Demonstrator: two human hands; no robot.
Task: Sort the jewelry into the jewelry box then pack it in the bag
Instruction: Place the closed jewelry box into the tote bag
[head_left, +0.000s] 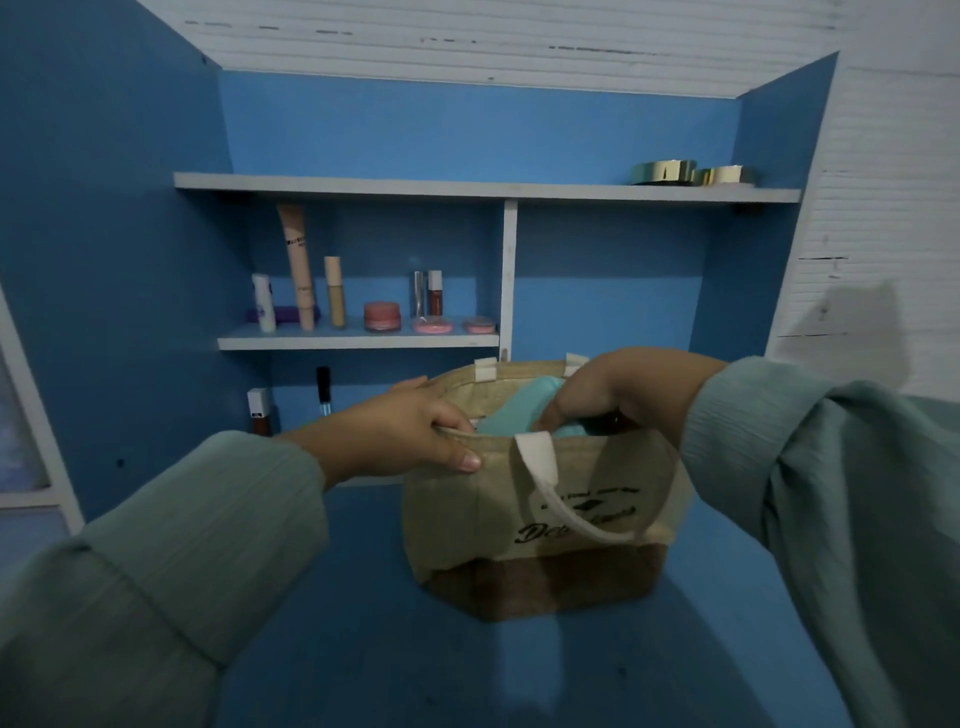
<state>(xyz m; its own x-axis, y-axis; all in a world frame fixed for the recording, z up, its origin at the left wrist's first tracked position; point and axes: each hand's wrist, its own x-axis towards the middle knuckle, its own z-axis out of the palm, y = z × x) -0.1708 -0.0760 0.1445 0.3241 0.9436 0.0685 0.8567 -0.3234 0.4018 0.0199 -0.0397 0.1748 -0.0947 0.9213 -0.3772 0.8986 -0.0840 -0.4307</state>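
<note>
Packing step is judged to be in hand: the jewelry box (519, 410), turquoise, is seen tilted and partly sunk into the mouth of the jute bag (540, 519), which stands on the blue desk (363, 597) at about 5 o'clock from frame centre. The near rim of the bag at its 9 o'clock side is pinched by the left hand (410, 436), thumb on the outside, fingers curled over the edge, mouth held wide. The right hand (613, 395) is placed over the bag's 1 o'clock side, fingers bent down onto the box; whether the box is gripped or only pushed cannot be told, fingertips being hidden inside. A white handle (561, 493) is draped down the front face. Sorting is presumed done, box appears closed, not certain. Next move is judged to need the box levelled and pressed fully below the rim while the mouth is held open, then both hands withdrawn. Cosmetics (337, 301) are lined on the shelf at 10 o'clock, gold tins (691, 172) at 1 o'clock
</note>
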